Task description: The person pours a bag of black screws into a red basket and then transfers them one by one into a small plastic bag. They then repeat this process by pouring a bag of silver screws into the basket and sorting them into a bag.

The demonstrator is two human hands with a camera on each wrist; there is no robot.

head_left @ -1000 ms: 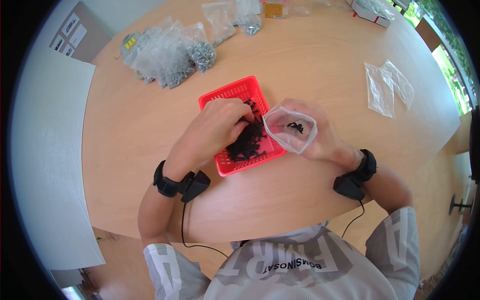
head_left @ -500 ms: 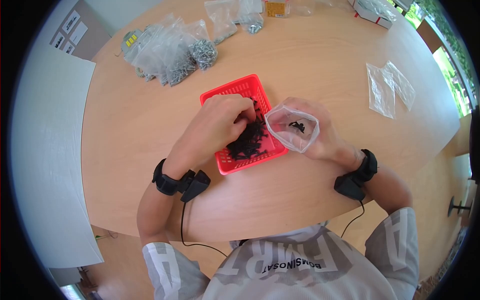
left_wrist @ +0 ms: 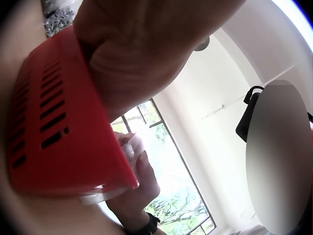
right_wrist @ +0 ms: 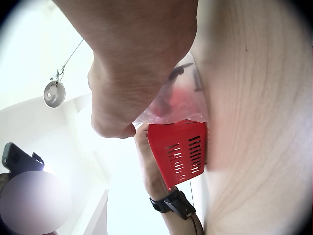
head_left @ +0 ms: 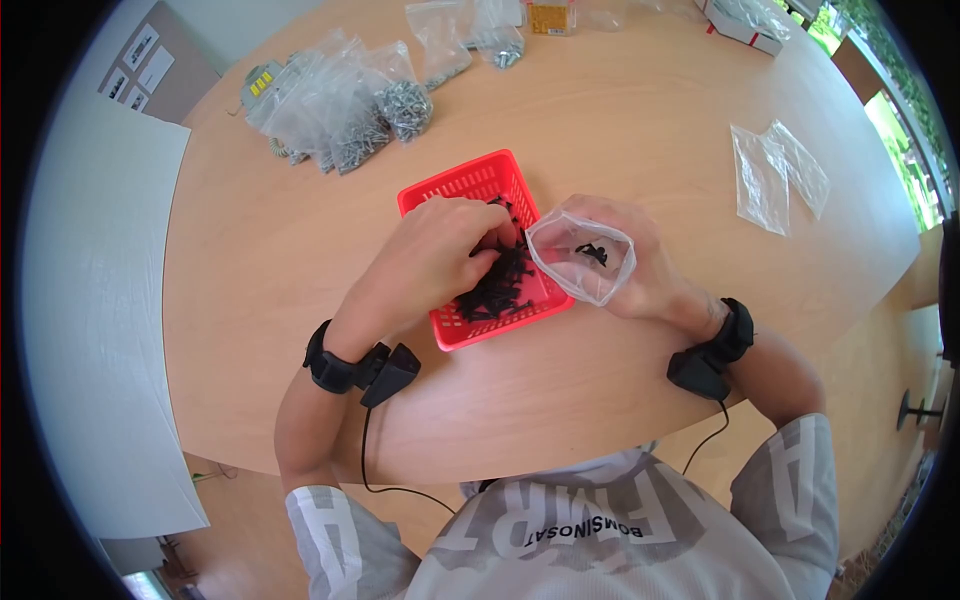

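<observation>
A red plastic basket (head_left: 452, 190) sits mid-table with a heap of black screws (head_left: 492, 285) in it. My left hand (head_left: 447, 248) reaches into the basket, its curled fingertips pinching among the screws near the far right side. My right hand (head_left: 628, 262) holds a small clear plastic bag (head_left: 580, 258) open beside the basket's right edge; a few black screws lie inside the bag. The left wrist view shows the basket wall (left_wrist: 46, 127) from outside, with the palm above it. In the right wrist view the bag (right_wrist: 171, 98) hangs under the hand above the basket (right_wrist: 180, 149).
Several clear bags of silver screws (head_left: 340, 100) lie at the far left of the wooden table (head_left: 620, 120). Two empty clear bags (head_left: 775, 175) lie at the right. A small yellow box (head_left: 548, 18) and a white box (head_left: 740, 25) stand at the far edge.
The left hand's fingers have shifted slightly toward the bag while working in the screws. The right hand and bag have stayed in place.
</observation>
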